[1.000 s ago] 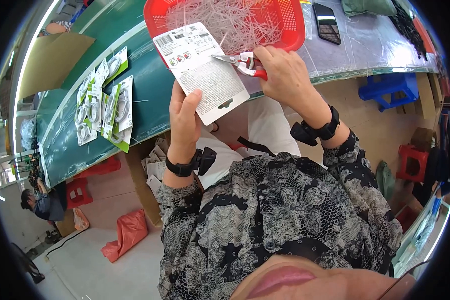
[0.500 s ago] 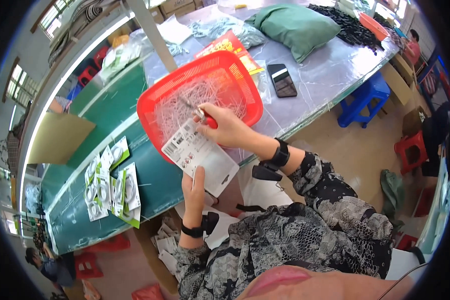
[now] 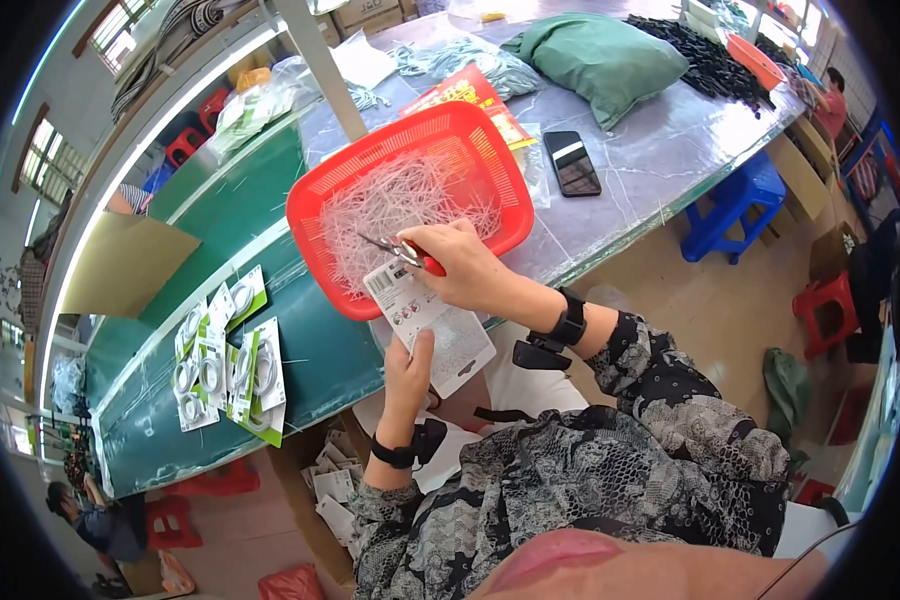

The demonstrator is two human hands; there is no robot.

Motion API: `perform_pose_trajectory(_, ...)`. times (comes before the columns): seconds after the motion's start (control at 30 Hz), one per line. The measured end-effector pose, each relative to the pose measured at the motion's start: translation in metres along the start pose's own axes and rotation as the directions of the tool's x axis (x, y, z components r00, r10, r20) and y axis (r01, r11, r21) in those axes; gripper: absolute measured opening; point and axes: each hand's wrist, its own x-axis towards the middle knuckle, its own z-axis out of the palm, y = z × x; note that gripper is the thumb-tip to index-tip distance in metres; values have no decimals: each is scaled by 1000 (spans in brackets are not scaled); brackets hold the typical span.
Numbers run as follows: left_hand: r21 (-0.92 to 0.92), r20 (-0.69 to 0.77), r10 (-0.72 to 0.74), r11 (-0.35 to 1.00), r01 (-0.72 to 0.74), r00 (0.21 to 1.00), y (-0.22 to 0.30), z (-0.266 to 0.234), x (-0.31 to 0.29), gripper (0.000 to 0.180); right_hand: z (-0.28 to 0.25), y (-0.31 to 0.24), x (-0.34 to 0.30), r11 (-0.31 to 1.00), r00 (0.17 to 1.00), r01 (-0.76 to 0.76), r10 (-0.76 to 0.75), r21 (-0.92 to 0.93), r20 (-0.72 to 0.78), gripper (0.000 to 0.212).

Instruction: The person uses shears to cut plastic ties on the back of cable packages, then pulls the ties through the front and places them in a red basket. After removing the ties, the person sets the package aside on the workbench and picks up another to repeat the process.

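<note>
My left hand [image 3: 407,372] pinches the side of a white blister card [image 3: 460,345], whose printed back faces up and whose hang-hole end points toward me. Red-handled snips [image 3: 402,250] sit in the grip of my right hand [image 3: 462,265], their metal jaws pointing left just above the card's far end. Beyond both hands rests a red plastic basket [image 3: 519,185], tilted toward me at the table's edge. Inside it lies a heap of thin, clear plastic strips [image 3: 370,205]. My right fingers hide part of the snips' handles.
Several carded white cables [image 3: 210,365] lie on the green table at left. A black phone [image 3: 573,165], a green cloth bundle [image 3: 600,65] and black parts [image 3: 705,60] occupy the grey tabletop. Below the edge stand a carton [image 3: 305,500] with cards and a blue stool [image 3: 735,205].
The card has shifted a little right and down from the basket's middle. My right hand has moved right with the snips, whose jaws now show more plainly.
</note>
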Motion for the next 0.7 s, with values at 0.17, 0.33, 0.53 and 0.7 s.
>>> perform_pose_trajectory(0.17, 49, 109, -36, 998, 31, 993, -5, -1, 1, 27, 1, 10, -2, 999, 998, 3, -1, 42, -56, 23)
perform_pose_trajectory(0.33, 32, 31, -5, 999, 4, 1000, -6, 4, -8, 30, 6, 1, 0, 983, 992, -81, 95, 164, -78, 20)
perform_pose_trajectory(0.53, -197, 8, -55, 979, 56, 998, -7, 15, 10, 32, -8, -8, -9, 995, 995, 99, -98, 25, -16, 20)
perform_pose_trajectory(0.7, -256, -25, -53, 966, 45, 998, 0, 18, -1, 32, -9, -16, -19, 963, 962, 269, -267, -16, 58, 16)
